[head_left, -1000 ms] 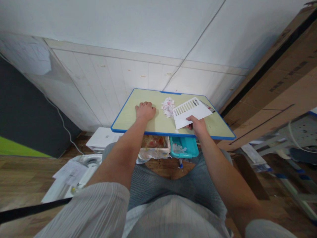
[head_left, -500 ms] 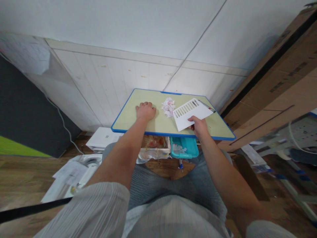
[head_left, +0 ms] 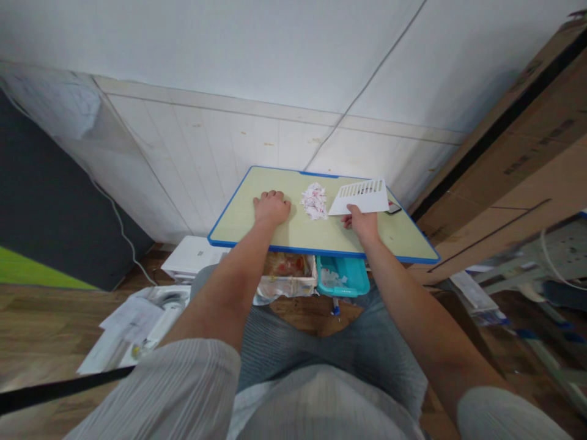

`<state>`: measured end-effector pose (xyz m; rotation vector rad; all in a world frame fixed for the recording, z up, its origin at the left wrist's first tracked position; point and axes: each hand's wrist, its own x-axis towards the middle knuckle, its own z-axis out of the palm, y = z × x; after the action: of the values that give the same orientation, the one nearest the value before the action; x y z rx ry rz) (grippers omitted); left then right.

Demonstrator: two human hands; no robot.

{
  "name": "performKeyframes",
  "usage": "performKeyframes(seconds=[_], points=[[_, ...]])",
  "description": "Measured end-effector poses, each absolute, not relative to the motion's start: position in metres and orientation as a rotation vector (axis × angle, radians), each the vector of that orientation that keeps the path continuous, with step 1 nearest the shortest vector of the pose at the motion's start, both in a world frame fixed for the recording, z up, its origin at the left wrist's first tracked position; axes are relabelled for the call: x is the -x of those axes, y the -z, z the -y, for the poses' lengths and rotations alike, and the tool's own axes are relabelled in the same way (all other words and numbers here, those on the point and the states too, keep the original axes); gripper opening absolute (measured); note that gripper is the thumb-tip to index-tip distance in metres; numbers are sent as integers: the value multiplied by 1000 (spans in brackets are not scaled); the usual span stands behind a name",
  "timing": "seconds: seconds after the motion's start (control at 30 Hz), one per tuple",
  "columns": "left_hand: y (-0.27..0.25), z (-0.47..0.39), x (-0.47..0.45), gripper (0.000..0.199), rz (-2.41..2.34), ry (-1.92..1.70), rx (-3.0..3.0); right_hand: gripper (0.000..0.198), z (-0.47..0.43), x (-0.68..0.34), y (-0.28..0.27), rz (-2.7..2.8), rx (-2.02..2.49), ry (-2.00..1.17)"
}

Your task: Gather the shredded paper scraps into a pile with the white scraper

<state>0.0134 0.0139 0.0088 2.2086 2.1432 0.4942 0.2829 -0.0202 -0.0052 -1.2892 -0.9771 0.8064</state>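
Since half a second ago, the card (head_left: 362, 200) has turned and shifted toward the wall (head_left: 229, 49), so that its slotted edge lies more nearly level with the table's far side; the left hand (head_left: 272, 208) keeps its place. Around the table (head_left: 307, 235), cardboard (head_left: 504, 171) leans at the right and a white box (head_left: 190, 256) sits low at the left. A cable (head_left: 367, 82) runs down the wall. Beneath the near edge stand a cream box (head_left: 288, 286) and a teal bin (head_left: 343, 291). On the tabletop, the scraps (head_left: 314, 201) lie between the hands, and the card partly covers a dark-edged object (head_left: 393, 208) at its right.

One card, one heap of scraps and two containers under the edge can be counted; the slots number perhaps ten, too small to be sure. The card is over the table's right half, its long axis running left to right and its slots toward the wall. The right hand (head_left: 365, 226) clamps its near edge, thumb on top. The left hand rests palm down, fingers slightly apart.
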Motion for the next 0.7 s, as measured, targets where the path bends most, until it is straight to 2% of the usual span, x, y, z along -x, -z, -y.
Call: performKeyframes(seconds=[0.27, 0.5, 0.7], points=[[-13, -10, -14, 52, -2152, -463, -2200, 13, 19, -271, 6, 1053, 1261, -849], [-13, -11, -14, 51, -2165, -452, -2195, 17, 14, -260, 7, 1123, 1257, -931], [-11, -12, -14, 52, -2159, -466, -2212, 12, 21, -265, 5, 1103, 1263, -932]])
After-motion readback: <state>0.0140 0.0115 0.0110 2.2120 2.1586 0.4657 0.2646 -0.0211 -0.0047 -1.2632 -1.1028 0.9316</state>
